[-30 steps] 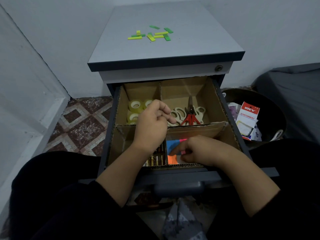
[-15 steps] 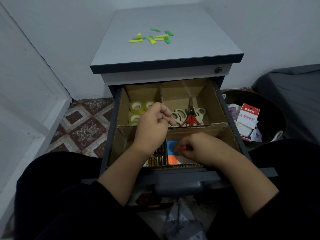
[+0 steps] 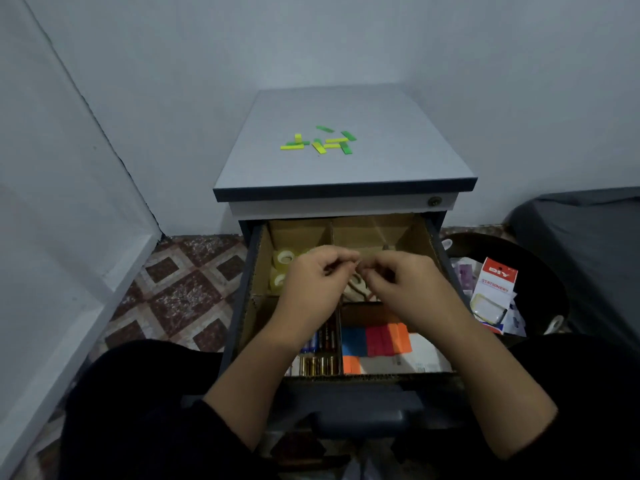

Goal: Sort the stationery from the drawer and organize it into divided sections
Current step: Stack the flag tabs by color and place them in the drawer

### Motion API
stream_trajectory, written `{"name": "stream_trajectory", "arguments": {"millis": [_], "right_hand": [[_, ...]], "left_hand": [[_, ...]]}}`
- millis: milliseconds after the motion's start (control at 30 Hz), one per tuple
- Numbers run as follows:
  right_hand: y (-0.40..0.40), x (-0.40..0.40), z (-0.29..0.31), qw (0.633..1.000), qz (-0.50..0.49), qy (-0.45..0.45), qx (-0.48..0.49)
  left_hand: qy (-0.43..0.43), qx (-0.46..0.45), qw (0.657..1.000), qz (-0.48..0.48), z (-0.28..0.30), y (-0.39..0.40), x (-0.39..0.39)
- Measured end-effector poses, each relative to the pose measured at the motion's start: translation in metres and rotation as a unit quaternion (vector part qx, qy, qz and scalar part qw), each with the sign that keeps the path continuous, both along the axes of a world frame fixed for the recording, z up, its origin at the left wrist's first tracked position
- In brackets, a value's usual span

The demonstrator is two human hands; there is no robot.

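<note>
The open drawer holds a cardboard divider with four sections. Clear tape rolls lie at the back left, and cream scissor handles show at the back right. Batteries fill the front left. Blue, red and orange sticky notes lie at the front right. My left hand and right hand hover above the back sections with curled fingers. Their fingertips meet over the scissors. Motion blur hides whether anything small sits between them.
Several green and yellow sticky flags lie scattered on the grey cabinet top. A dark bin at the right holds a red and white stationery pack. White walls stand left and behind. My dark-clothed legs flank the drawer.
My right hand rose from the front right sticky-note section and met my left hand above the scissors. The red notes now lie uncovered. The camera tilted up.
</note>
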State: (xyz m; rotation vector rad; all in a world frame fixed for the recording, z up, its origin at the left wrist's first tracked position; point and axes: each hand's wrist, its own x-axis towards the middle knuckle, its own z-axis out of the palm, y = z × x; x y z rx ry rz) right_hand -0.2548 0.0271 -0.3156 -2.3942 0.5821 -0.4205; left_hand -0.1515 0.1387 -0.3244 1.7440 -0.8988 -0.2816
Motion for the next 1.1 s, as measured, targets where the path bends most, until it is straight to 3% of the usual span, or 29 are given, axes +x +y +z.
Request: {"name": "stream_trajectory", "arguments": {"millis": [200,367,500,700,833,933,1100], "right_hand": [[-0.027,0.045,0.041,0.988,-0.051,-0.121,-0.083],[-0.064,0.091,0.063,0.99,-0.053,-0.086,-0.095],[-0.094,0.119,0.063,0.996,-0.064,-0.021,-0.051],[-0.116,0.162,0.066,0.981,-0.159,0.071,-0.086],[-0.122,0.176,0.059,0.975,-0.197,0.034,-0.095],[-0.125,0.175,0.061,0.979,-0.192,0.017,-0.073],[-0.126,0.17,0.054,0.98,-0.194,-0.006,-0.045]], "left_hand": [[-0.062,-0.042,0.993,0.086,0.044,-0.021,0.045],[-0.083,0.004,0.988,0.127,0.066,-0.053,0.103],[-0.028,0.054,0.99,0.124,0.064,-0.072,0.144],[-0.055,0.114,0.984,0.127,0.056,-0.098,0.177],[-0.068,0.06,0.973,0.21,0.055,-0.112,0.193],[-0.1,0.117,0.943,0.294,0.055,-0.117,0.206],[-0.147,0.219,0.925,0.274,0.058,-0.126,0.217]]}}
